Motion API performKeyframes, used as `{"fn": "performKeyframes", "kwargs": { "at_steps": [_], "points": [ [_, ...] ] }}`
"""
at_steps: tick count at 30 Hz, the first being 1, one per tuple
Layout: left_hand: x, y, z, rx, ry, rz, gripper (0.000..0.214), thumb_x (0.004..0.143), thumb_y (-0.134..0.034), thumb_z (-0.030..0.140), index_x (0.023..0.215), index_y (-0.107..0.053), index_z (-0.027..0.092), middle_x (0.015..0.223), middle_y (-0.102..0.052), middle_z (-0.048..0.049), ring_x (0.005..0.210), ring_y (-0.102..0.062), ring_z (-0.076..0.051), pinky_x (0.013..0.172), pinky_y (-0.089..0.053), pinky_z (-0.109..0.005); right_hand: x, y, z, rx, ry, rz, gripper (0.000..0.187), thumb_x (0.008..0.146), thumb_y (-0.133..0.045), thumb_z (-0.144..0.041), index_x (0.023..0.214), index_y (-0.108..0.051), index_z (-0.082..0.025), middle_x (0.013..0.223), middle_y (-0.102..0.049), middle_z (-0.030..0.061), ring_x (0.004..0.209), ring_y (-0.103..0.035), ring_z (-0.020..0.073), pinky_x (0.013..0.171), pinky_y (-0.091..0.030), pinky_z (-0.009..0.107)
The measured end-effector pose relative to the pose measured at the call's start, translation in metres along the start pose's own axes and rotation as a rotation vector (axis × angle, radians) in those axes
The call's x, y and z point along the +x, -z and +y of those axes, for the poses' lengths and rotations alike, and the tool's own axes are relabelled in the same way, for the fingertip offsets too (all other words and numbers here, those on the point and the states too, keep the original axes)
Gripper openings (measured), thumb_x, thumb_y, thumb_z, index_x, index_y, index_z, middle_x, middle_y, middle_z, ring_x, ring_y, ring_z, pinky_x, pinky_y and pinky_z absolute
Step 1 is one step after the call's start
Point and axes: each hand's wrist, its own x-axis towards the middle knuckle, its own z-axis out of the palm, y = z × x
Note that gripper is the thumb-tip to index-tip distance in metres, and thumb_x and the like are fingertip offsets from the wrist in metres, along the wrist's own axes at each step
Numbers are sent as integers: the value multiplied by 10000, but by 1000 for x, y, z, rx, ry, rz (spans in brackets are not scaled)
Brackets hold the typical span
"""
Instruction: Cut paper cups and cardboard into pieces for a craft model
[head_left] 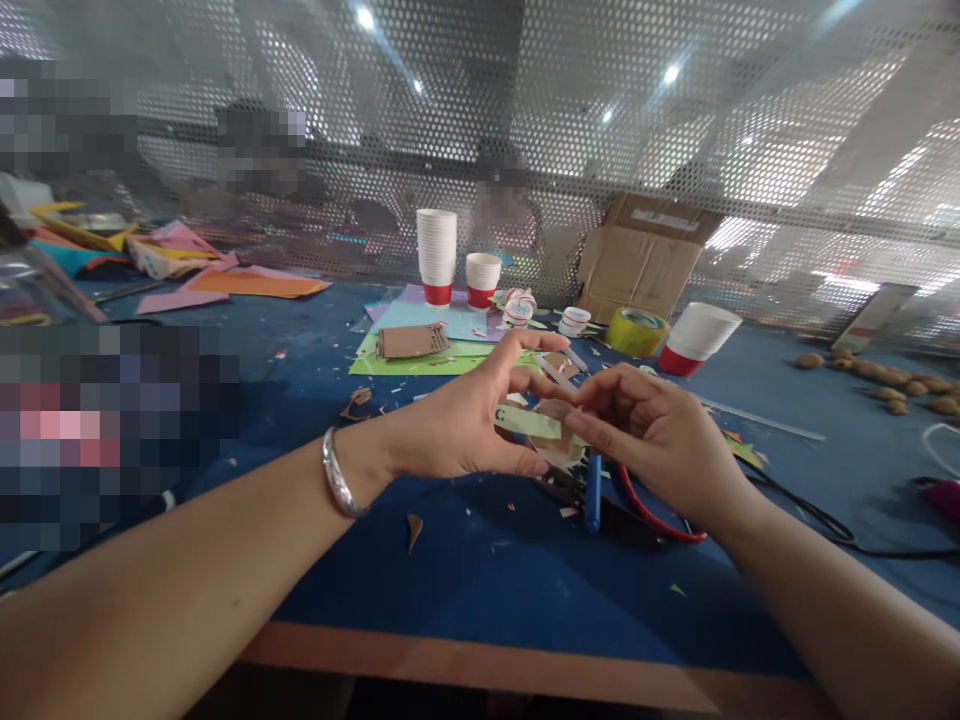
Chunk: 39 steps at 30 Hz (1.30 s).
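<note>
Over the blue table, my left hand [480, 415], with a silver bangle at the wrist, curves its thumb and fingers around a small round, pale translucent piece [559, 448]. A pale green paper strip [529, 421] with a small dark drawing at one end lies across the front of that piece. My right hand [649, 420] pinches at the strip's right end with thumb and fingertips. Below the hands lie a blue pen-like tool [593, 495] and scissors with a red handle [660, 522], partly hidden. Exactly how the strip meets the round piece cannot be made out.
Behind the hands stand paper cup stacks [437, 250], another stack [697, 335], yellow tape [636, 332] and a cardboard box [637, 260]. Folded brown cardboard [411, 342] rests on green paper [367, 362]. Walnut-like brown things [885, 375] lie right; coloured paper [255, 282] left.
</note>
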Motion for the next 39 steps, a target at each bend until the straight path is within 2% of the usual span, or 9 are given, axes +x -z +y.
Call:
{"fn": "performKeyframes", "kwargs": {
  "at_steps": [3, 7, 10, 16, 21, 28, 39],
  "points": [
    [2, 4, -1, -14, -16, 15, 916, 730, -844, 181, 1440, -282, 319, 1348, -565, -137, 1075, -672, -245, 817, -573, -350, 0, 4, 0, 55, -13, 13, 227, 890, -717, -395, 998, -639, -211, 838, -666, 21, 742, -622, 146, 628, -499, 246],
    [3, 8, 0, 60, -81, 56, 930, 709, -860, 172, 1450, -308, 277, 1296, -612, -141, 1162, -627, -259, 933, -524, -379, 2, 6, 2, 141, -59, 0, 246, 882, -728, -399, 1016, -634, -215, 809, -660, 11, 702, -606, 128, 579, -494, 219],
    [3, 9, 0, 65, -91, 44, 902, 709, -864, 179, 1434, -335, 270, 1288, -623, -138, 1157, -629, -256, 938, -524, -378, 2, 5, 2, 181, -94, 0, 252, 868, -741, -391, 1014, -636, -215, 796, -652, 2, 651, -590, 114, 542, -502, 209],
    [3, 10, 1, 19, -37, -16, 825, 726, -858, 193, 1388, -374, 280, 1292, -610, -121, 1106, -660, -241, 850, -570, -341, 3, 6, -1, 192, -105, 16, 264, 852, -758, -383, 999, -639, -199, 789, -654, 2, 639, -601, 107, 518, -519, 191],
    [3, 11, 2, -27, -2, 9, 828, 723, -860, 181, 1392, -381, 271, 1293, -600, -124, 1085, -675, -238, 884, -574, -365, 2, 8, -4, 218, -144, -19, 305, 848, -759, -416, 1009, -642, -184, 726, -638, -14, 558, -583, 93, 508, -522, 205],
    [4, 14, -1, -61, 7, 10, 827, 695, -877, 172, 1368, -407, 274, 1297, -601, -129, 1092, -684, -257, 880, -583, -369, 4, 8, -3, 220, -165, -13, 323, 821, -783, -414, 1001, -645, -184, 754, -655, -5, 555, -597, 94, 521, -533, 217],
    [1, 13, 4, -94, 40, -43, 861, 739, -831, 138, 1435, -346, 288, 1371, -561, -145, 1083, -684, -257, 817, -595, -349, 3, 7, 2, 224, -138, -29, 265, 850, -765, -379, 1005, -644, -200, 757, -649, -21, 579, -597, 81, 532, -527, 184]
  ]
}}
